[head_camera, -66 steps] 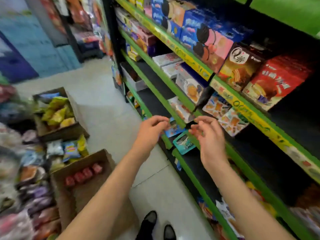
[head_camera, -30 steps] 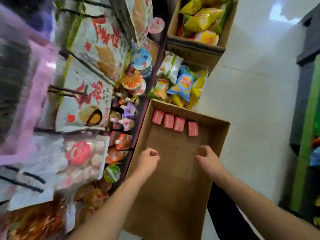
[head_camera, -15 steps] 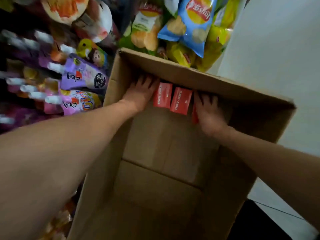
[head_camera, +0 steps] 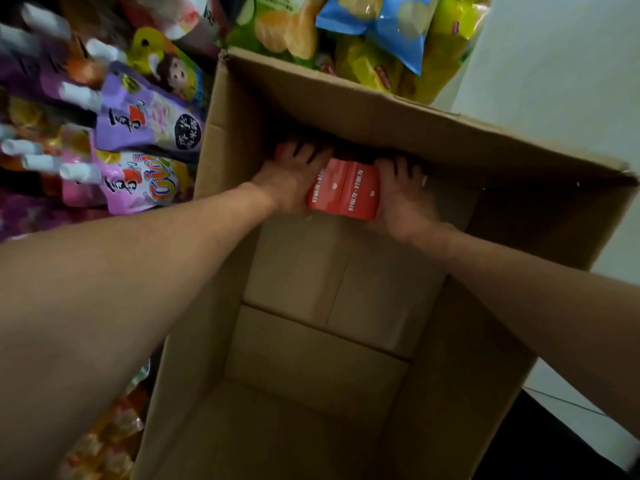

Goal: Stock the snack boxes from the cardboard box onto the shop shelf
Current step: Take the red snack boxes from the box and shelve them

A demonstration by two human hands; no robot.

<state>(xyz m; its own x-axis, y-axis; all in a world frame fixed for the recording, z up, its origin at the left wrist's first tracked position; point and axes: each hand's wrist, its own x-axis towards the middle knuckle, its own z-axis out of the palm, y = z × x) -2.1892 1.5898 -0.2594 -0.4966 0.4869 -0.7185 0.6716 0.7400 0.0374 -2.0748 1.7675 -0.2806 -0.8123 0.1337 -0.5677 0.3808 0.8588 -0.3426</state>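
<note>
Both your arms reach deep into the cardboard box (head_camera: 349, 109), which fills the centre of the frame, and your hands meet at its far wall in the upper middle. Your left hand (head_camera: 294, 181) presses flat against the left side of the red snack boxes (head_camera: 344, 192), fingers spread and pointing toward the far wall; your right hand (head_camera: 403, 199) does the same on their right side. Neither hand is curled into a fist: each is open and used as a clamp, probably so that you can lift several boxes as one block instead of one at a time. At least two boxes show side by side between your palms; whether more sit behind your fingers I cannot tell. The rest of the carton floor is bare. Purple drink pouches (head_camera: 149, 126) lie at upper left, crisp bags (head_camera: 381, 26) at the top.
</note>
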